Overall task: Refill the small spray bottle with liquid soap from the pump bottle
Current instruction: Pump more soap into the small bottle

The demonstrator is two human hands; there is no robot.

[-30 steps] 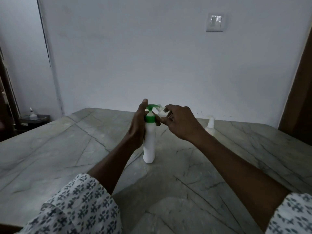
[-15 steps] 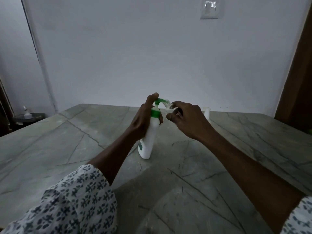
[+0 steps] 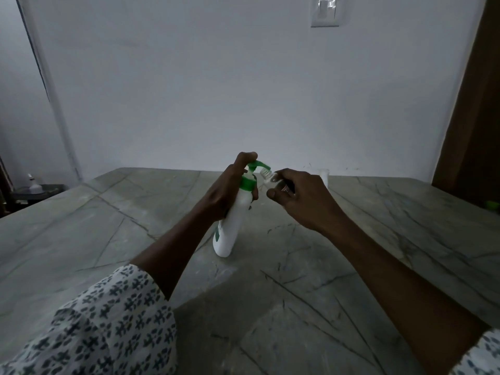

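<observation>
L hand [image 3: 224, 193] is wrapped round the pump bottle [image 3: 235, 220], fingers curled about its upper body and one finger hooked over the green pump head. The bottle leans w/ its top toward the right, base on the table [image 3: 108, 226], approx mid-frame. R hand [image 3: 300, 204] pinches the spray bottle [image 3: 267, 177] in curled fingers. It's mostly hidden, w/ its threaded neck poking out right under the pump spout. Can't tell if they touch. A white thing [image 3: 323, 176] stands on the table behind the R hand. Wall switch [image 3: 324, 12] up top.
</observation>
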